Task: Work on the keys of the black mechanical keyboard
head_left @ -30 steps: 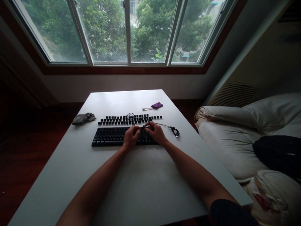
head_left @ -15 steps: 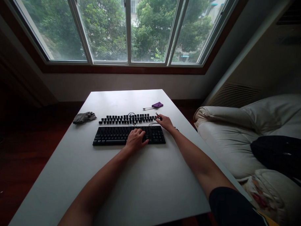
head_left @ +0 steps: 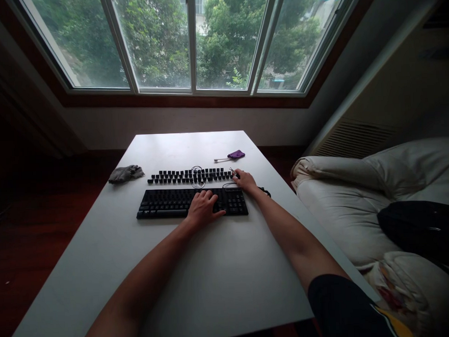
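A black keyboard [head_left: 167,204] lies across the white table. My left hand [head_left: 203,206] rests palm down on its right-middle part, fingers spread and thumb stretched out, hiding the keys below. Beyond the keyboard stand rows of loose black keycaps [head_left: 173,177]. At their right end, my right hand [head_left: 245,180] is closed on a small tool with thin wire prongs, which looks like a keycap puller [head_left: 232,171]. Whether a keycap sits in the prongs is too small to tell.
A grey cloth [head_left: 126,174] lies near the left edge of the white table [head_left: 199,277]. Toward the far right are a purple cloth [head_left: 236,154] and a thin white-tipped stick [head_left: 221,160]. A cable [head_left: 264,191] lies by my right wrist. A pale sofa [head_left: 343,208] stands to the right.
My left thumb reaches slightly farther right over the keyboard. My right hand stays by the end of the keycap rows, and the view has shifted slightly.
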The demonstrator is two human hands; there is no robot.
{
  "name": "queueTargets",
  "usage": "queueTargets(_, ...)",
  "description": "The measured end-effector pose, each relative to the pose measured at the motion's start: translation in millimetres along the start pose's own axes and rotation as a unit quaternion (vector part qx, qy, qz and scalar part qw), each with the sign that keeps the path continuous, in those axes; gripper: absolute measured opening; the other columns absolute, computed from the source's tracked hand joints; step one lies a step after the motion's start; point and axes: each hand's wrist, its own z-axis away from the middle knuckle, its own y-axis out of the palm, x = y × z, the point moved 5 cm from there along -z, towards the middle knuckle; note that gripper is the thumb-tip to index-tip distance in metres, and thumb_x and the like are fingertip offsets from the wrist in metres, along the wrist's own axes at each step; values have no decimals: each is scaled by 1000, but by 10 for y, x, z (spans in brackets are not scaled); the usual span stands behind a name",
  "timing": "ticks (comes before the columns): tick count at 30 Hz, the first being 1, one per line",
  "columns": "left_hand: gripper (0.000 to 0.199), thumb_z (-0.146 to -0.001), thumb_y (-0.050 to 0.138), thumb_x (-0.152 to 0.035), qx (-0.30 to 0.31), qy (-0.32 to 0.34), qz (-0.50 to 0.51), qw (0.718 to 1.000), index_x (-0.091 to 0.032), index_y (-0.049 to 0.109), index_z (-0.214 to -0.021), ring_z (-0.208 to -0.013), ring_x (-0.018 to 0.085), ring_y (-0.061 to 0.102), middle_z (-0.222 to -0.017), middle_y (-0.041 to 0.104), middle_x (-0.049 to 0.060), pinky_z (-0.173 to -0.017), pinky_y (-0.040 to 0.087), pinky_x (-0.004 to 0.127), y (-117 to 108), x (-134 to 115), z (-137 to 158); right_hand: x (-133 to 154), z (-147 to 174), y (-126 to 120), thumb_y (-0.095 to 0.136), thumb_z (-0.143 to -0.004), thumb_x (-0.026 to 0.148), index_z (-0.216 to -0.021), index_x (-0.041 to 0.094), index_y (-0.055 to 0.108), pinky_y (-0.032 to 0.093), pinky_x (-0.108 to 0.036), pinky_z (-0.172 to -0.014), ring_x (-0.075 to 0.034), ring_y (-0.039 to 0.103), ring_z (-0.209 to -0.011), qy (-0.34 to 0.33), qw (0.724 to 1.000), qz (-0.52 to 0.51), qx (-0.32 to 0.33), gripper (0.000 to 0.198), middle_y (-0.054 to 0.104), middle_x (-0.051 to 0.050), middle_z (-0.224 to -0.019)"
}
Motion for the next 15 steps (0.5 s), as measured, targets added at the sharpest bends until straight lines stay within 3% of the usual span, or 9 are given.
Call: queueTargets(15, 50, -83, 65, -62, 10, 1, -26, 1000, -21, 65, -112, -102, 32, 52, -108, 60, 13, -89, 38, 44, 4, -7, -3, -78, 51, 40, 59, -89, 35, -117, 24, 63, 44, -30, -78, -24, 65, -86, -19, 998, -44, -45, 30, 72, -6, -93)
